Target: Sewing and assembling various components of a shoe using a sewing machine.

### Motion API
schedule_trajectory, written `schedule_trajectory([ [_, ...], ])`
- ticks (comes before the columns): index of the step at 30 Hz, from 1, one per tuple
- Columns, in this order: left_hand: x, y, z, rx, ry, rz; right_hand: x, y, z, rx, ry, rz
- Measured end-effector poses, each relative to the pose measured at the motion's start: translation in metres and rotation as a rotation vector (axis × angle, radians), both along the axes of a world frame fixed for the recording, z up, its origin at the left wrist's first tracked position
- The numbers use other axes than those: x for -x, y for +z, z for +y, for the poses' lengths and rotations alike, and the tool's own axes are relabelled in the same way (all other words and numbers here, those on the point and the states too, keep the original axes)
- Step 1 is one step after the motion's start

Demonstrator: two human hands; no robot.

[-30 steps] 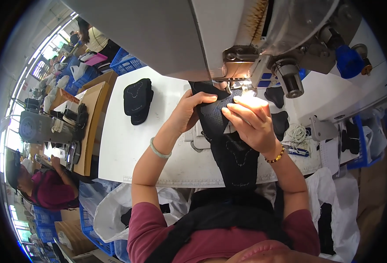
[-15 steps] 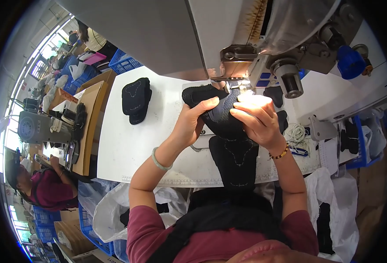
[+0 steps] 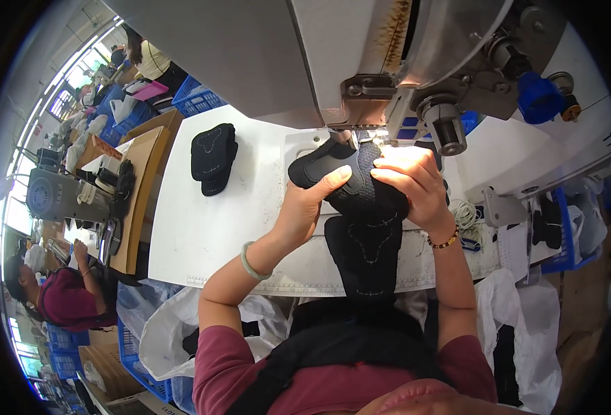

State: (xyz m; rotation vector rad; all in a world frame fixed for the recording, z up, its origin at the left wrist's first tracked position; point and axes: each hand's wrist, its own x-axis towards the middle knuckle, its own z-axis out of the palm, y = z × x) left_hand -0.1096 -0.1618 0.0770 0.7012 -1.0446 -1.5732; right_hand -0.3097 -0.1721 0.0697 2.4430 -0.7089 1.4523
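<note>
Under the lit needle area of a sewing machine lies a black padded fabric piece with a smooth grey panel. My left hand grips its left side, thumb on top beside the grey panel and fingers underneath, mostly hidden. On its right side, my right hand holds the fabric between thumb and bent fingers, close to the needle. Another black padded piece, stitched with a light curved outline, hangs over the table's front edge below my hands. I cannot tell whether the two are joined.
Several black padded pieces are stacked at the left of the white table. Pale cord lies right of my right hand. White sacks and blue crates stand around the table. A co-worker sits at far left.
The held piece has turned slightly and flattened, showing more of its grey panel. My left thumb has shifted right and down across it. My right hand still holds its side.
</note>
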Motion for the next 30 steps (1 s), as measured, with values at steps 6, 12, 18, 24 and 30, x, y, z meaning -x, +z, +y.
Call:
schedule_trajectory([
  [6,0.020,0.003,0.010,0.209,0.169,-0.277,0.010,0.001,-0.008,-0.092,0.061,-0.121],
  [12,0.022,0.004,0.009,0.304,0.216,-0.376,0.011,-0.002,-0.014,-0.157,0.099,-0.169],
  [18,0.016,0.003,0.000,0.312,0.182,-0.375,0.011,-0.007,-0.014,-0.153,0.085,-0.167],
  [24,0.013,0.005,-0.011,0.227,0.145,-0.275,0.009,-0.002,-0.011,-0.165,0.087,-0.145],
  [30,0.011,0.009,-0.020,0.155,0.099,-0.198,0.010,-0.007,-0.011,-0.226,0.082,-0.164],
])
